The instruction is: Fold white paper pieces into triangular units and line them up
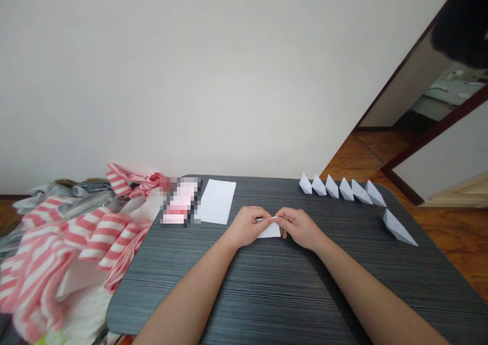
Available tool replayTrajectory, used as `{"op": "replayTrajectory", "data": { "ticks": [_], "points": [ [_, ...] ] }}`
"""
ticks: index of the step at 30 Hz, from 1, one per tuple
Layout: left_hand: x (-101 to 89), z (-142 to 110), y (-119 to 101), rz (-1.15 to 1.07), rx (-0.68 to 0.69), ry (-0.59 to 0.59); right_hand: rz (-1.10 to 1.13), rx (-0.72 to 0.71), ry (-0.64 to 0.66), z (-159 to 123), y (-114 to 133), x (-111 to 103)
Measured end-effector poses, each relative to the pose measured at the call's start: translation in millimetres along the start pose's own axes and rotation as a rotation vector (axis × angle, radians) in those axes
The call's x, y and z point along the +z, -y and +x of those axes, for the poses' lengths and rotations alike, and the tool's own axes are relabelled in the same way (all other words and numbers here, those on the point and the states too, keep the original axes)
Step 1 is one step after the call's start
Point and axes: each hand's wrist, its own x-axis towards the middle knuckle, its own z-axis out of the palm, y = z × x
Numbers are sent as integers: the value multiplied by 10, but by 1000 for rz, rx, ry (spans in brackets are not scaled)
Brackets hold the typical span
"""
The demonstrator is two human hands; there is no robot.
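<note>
A small folded piece of white paper point(270, 230) is held just above the dark table, between both hands. My left hand point(249, 227) pinches its upper edge from the left, thumb and fingers closed. From the right, my right hand point(299, 227) grips the same edge, its thumb close to the left thumb. Part of the paper is hidden behind the fingers. Beyond my left hand lies a flat stack of white paper sheets point(218, 201). Several folded white paper boats point(346, 188) stand in a row at the back right, with another paper boat point(398, 228) closer on the right.
The dark wood-grain table point(259, 294) stands against a pale wall point(229, 81). A blurred-out phone-like object point(181, 201) lies at its back left. Red-and-white striped cloth point(76, 238) is heaped beside the table's left edge. A doorway and wooden floor point(366, 147) are at right.
</note>
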Motion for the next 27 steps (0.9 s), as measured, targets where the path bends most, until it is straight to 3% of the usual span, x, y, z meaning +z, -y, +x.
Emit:
{"op": "replayTrajectory", "data": {
  "ticks": [18, 27],
  "points": [
    [-1, 3, -32, 13, -37, -7, -3, -15, 10, -3, 37, 1],
    [23, 12, -56, 44, -45, -23, -184, -96, -36, -6, 84, -12]
  ]
}}
